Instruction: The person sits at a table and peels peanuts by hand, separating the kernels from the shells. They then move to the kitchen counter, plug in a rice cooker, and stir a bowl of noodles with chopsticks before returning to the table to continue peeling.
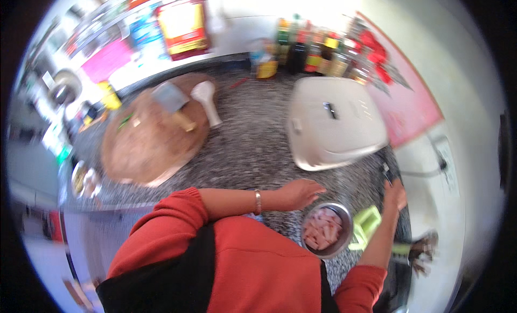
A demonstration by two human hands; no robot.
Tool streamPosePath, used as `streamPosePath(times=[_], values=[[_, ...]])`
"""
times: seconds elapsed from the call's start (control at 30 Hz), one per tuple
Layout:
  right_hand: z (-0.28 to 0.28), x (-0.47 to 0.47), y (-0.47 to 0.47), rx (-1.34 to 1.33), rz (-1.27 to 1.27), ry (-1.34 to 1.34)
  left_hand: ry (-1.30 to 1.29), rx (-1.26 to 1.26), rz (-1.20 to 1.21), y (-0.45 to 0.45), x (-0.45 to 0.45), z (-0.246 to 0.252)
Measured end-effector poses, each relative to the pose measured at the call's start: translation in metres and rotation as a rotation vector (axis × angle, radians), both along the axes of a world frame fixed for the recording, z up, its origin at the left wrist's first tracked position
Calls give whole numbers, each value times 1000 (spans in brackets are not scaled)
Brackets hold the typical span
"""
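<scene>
My left hand reaches across in front of me, palm down with loosely bent fingers, holding nothing that I can see. Just below its fingertips stands a round metal bowl with pieces of pale pink raw meat in it. My right hand is farther right, at the counter's right side. A small dark object with a shiny part shows at its fingertips; blur hides whether the hand grips it. Between the bowl and my right forearm lies a light green plastic container.
A white lidded appliance stands on the granite counter. On the left, a round wooden chopping board bears a cleaver and a white ladle-like utensil. Several bottles line the back. A cord runs to a wall socket.
</scene>
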State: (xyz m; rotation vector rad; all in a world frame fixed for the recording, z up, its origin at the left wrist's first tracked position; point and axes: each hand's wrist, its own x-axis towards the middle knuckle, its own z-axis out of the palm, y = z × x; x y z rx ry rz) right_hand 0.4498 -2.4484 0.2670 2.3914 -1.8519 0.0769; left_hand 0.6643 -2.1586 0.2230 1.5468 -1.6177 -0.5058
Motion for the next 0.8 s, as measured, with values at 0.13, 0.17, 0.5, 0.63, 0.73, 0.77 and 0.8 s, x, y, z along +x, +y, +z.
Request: streamPosePath(times=[0.13,0.17,0.5,0.63,0.73,0.77,0.8], values=[[0,19,13,-141,123,-99,88,34,196,68,21,-4],[0,24,21,-187,136,-127,115,84,226,87,25,-5],[13,140,204,-333,1097,-549,270,-50,671,234,46,-4],[-3,206,335,-128,1394,-603,339,-157,807,314,65,0],[-9,260,440,-5,1600,-634,441,-170,952,399,74,2],[-8,277,476,27,1676,-663,450,-162,1014,429,75,3],[-7,293,510,65,1742,-663,460,-153,1070,457,74,3]])
